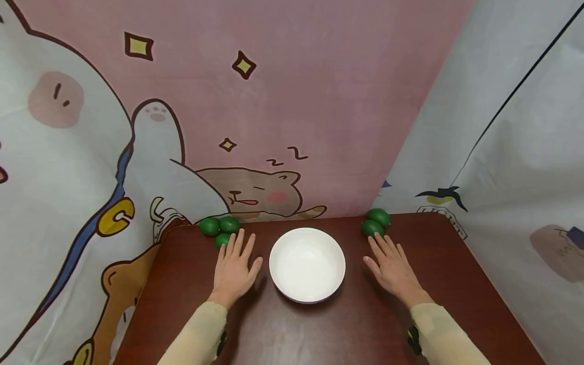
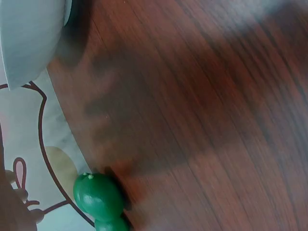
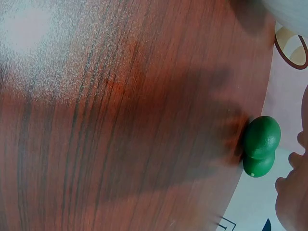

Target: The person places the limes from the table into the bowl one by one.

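Observation:
A white bowl [image 1: 307,264] stands on the dark wooden table between my two hands. My left hand [image 1: 233,274] is held to the bowl's left with its fingers straight and spread, holding nothing. Its fingertips overlap the nearest of three green limes [image 1: 210,226] at the table's back left. On the right, my right hand [image 1: 393,268] is also spread flat, palm down, with nothing in it. Two more limes [image 1: 378,217] lie just past its fingertips. In the right wrist view those limes [image 3: 262,136] sit by the far edge, and the left wrist view shows a lime [image 2: 98,196] too.
The brown table [image 1: 292,334] ends at the back against a pink and white cloth [image 1: 319,101] printed with cartoon animals. The same sort of cloth hangs at both sides. Both hands cast shadows on the wood.

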`<control>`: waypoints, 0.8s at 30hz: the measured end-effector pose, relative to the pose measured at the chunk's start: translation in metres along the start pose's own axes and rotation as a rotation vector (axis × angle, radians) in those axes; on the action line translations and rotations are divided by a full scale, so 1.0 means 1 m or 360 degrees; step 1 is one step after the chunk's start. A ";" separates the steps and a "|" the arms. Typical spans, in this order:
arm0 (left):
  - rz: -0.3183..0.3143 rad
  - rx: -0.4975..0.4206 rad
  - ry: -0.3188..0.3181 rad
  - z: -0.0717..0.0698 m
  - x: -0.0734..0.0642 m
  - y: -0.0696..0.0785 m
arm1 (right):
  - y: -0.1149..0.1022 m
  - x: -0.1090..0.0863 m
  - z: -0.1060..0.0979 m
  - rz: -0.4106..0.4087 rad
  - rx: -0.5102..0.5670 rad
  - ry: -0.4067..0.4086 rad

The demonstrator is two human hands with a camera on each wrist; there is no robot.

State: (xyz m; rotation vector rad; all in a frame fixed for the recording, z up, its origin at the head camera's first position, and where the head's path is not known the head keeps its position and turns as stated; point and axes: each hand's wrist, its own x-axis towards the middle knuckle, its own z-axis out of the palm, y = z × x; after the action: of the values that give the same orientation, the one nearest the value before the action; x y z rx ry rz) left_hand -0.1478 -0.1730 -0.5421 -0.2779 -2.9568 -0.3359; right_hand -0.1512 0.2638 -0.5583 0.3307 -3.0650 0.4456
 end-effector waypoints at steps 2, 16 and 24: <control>0.0011 -0.0017 0.0007 0.000 0.001 0.004 | 0.000 -0.001 0.000 0.0010 0.0019 -0.0010; 0.0038 -0.0096 -0.0042 0.009 0.004 0.020 | -0.004 -0.001 0.002 0.0015 0.0044 -0.0003; 0.0028 -0.0147 -0.0079 0.015 0.005 0.025 | -0.005 0.000 0.004 0.0017 0.0075 0.0011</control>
State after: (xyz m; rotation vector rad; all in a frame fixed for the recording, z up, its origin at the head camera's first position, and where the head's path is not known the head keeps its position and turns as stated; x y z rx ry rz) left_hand -0.1498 -0.1449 -0.5502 -0.3282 -2.9902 -0.4707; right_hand -0.1499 0.2583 -0.5604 0.3142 -3.0551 0.5192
